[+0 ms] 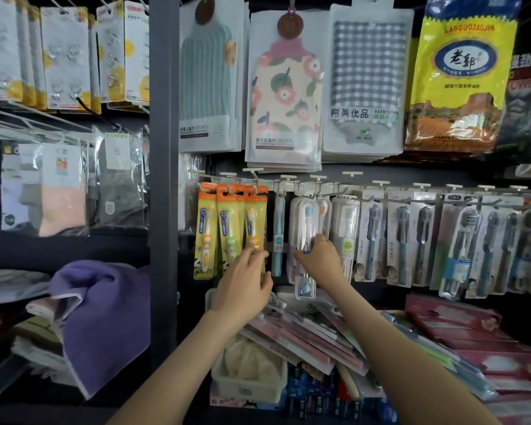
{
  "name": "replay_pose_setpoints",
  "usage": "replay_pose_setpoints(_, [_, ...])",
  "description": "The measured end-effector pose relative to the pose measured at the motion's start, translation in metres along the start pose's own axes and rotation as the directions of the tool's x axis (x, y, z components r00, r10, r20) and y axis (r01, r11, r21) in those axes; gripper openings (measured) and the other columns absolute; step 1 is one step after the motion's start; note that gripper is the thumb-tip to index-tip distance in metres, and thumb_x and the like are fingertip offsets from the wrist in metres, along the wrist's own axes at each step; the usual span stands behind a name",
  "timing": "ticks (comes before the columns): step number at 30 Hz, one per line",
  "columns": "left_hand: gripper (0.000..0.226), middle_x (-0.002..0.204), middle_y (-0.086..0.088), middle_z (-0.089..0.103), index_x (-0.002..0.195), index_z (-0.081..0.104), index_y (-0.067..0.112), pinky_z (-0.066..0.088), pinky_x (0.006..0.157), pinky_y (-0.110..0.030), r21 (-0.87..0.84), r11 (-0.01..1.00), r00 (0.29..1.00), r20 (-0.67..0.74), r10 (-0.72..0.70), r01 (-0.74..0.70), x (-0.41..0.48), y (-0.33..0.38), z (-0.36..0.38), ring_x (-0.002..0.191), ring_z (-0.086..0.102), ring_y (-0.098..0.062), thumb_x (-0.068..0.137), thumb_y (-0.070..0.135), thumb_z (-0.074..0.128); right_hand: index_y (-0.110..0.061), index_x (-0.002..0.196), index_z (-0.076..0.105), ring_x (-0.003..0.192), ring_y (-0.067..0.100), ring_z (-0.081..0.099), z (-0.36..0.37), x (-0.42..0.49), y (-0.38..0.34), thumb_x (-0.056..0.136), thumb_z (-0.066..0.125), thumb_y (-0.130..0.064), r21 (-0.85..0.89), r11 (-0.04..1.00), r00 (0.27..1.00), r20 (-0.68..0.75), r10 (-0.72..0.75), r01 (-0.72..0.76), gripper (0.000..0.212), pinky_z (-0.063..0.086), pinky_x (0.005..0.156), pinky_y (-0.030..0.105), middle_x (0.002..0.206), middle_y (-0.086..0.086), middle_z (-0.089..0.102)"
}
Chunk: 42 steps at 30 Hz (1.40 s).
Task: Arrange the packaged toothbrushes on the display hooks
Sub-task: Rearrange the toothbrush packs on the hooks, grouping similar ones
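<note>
Left hand point(246, 280) fingers point(256, 254) pinch orange toothbrush pack point(253, 222); right hand point(319, 257) fingers point(318, 240) pinch clear toothbrush case point(304, 216).

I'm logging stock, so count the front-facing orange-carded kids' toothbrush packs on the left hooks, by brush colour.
Orange-brush packs: 2
Green-brush pack: 1
Total: 3 showing; any packs hung behind these are hidden.
</note>
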<state>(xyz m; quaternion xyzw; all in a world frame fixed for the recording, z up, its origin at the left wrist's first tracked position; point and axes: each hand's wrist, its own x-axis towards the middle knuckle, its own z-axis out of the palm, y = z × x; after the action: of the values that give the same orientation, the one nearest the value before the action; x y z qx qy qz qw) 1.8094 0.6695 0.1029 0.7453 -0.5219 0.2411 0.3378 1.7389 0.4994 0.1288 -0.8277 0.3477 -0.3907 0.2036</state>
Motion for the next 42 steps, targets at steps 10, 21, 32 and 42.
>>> replay_pose_setpoints(10, [0.056,0.145,0.001,0.036,0.146,0.023,0.018,0.04,0.083,-0.017,-0.026,0.995,0.995,-0.023,-0.099,0.098,-0.021,-0.034,-0.017,0.112,0.054,-0.01,0.096,0.027,0.047,0.002,0.108,0.045,0.077,0.017,0.046,0.017,0.018,-0.013,0.083,0.069,-0.035,0.011,1.0,0.997,0.072,0.011,-0.012,0.051,0.039,0.061,0.028,0.091,0.007,0.046])
replay_pose_setpoints(21, [0.051,0.145,0.0,0.035,0.144,0.028,0.018,0.039,0.094,-0.024,0.008,0.999,0.999,-0.009,-0.048,0.048,-0.006,-0.013,-0.011,0.127,0.041,-0.015,0.097,0.028,0.044,-0.001,0.141,0.022,0.124,0.033,0.045,-0.004,0.001,-0.001,0.087,0.065,-0.032,0.009,0.999,0.997,0.071,0.033,-0.034,0.075,0.045,0.097,0.04,0.143,0.018,0.033])
replay_pose_setpoints(32, [0.047,0.141,-0.001,0.04,0.142,0.032,0.018,0.043,0.085,-0.03,-0.068,0.992,0.987,0.112,0.113,-0.106,0.02,0.162,0.075,0.118,0.05,-0.021,0.097,0.029,0.043,-0.007,0.14,0.029,0.113,0.033,0.051,-0.161,-0.039,0.12,0.094,0.049,-0.018,-0.104,0.995,0.991,-0.128,-0.026,0.012,0.052,0.041,0.078,0.033,0.137,0.014,0.041])
replay_pose_setpoints(42, [0.053,0.109,-0.01,0.06,0.141,0.03,0.014,0.04,0.046,-0.026,-0.068,0.991,0.982,0.158,-0.101,0.113,0.092,0.319,0.207,0.07,0.06,-0.021,0.096,0.038,0.046,-0.008,0.134,0.041,0.085,0.018,0.057,-0.265,-0.033,0.295,0.093,0.054,-0.019,0.046,0.998,0.992,-0.112,0.053,-0.048,0.044,0.041,0.067,0.025,0.101,0.004,0.058])
